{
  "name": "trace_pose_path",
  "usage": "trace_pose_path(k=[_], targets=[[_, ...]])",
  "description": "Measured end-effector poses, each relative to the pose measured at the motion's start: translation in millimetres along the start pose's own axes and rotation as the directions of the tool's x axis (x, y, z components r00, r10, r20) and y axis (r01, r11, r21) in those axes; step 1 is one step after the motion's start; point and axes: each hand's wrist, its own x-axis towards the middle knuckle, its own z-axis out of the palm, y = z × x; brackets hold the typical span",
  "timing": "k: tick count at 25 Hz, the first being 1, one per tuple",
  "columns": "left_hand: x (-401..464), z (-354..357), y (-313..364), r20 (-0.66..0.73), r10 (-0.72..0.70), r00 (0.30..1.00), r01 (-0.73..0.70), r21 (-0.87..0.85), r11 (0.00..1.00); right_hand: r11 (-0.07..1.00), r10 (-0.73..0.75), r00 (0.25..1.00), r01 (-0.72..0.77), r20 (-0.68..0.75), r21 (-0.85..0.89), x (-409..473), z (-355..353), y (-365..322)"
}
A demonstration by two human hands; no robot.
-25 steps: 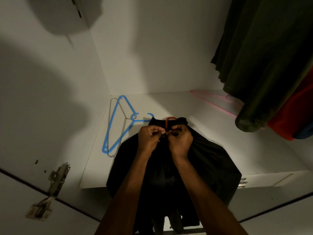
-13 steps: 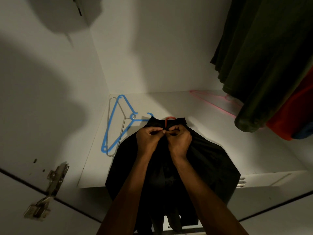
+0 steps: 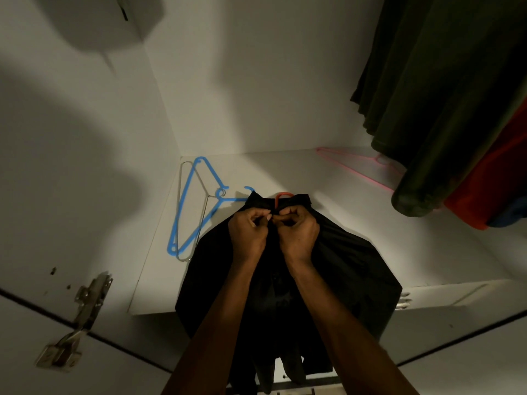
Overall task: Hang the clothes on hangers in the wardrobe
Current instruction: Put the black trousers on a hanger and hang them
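A black shirt [image 3: 342,269] lies spread on the white wardrobe shelf [image 3: 427,252] and hangs over its front edge. A red hanger hook [image 3: 283,196] pokes out of its collar. My left hand [image 3: 248,232] and my right hand [image 3: 299,232] sit side by side just below the collar. Both pinch the shirt's front edges together at the top, fingertips nearly touching. What the fingers hold between them is too small and dark to make out.
A blue hanger [image 3: 196,206] and a thin wire hanger [image 3: 185,212] lie on the shelf's left side, a pink hanger [image 3: 356,166] at the back right. Dark green [image 3: 442,95] and red garments [image 3: 490,189] hang at the right. An open door hinge [image 3: 82,306] is at the lower left.
Both hands stay at the collar, fingers working slightly. The view has shifted a little; the shirt and hangers lie as before.
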Motion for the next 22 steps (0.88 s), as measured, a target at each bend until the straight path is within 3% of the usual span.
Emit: trace_pose_path(k=[5,14,22], targets=[[-0.4,3.0,4.7,-0.011,0.069,0.998,-0.067,0.153,0.986,1.000,-0.011,1.000,0.011,0.018,0.014,-1.0,2.8,1.6],[1.1,-6.4,11.8,0.007,-0.077,0.997,0.077,-0.198,0.977,0.984,0.101,0.995,-0.102,0.011,0.148,3.3,-1.0,3.7],[2.7,-10.3,13.1,0.069,-0.143,0.987,0.158,-0.308,0.938,0.877,0.219,0.967,-0.255,0.132,0.407,6.7,-8.1,-2.2]])
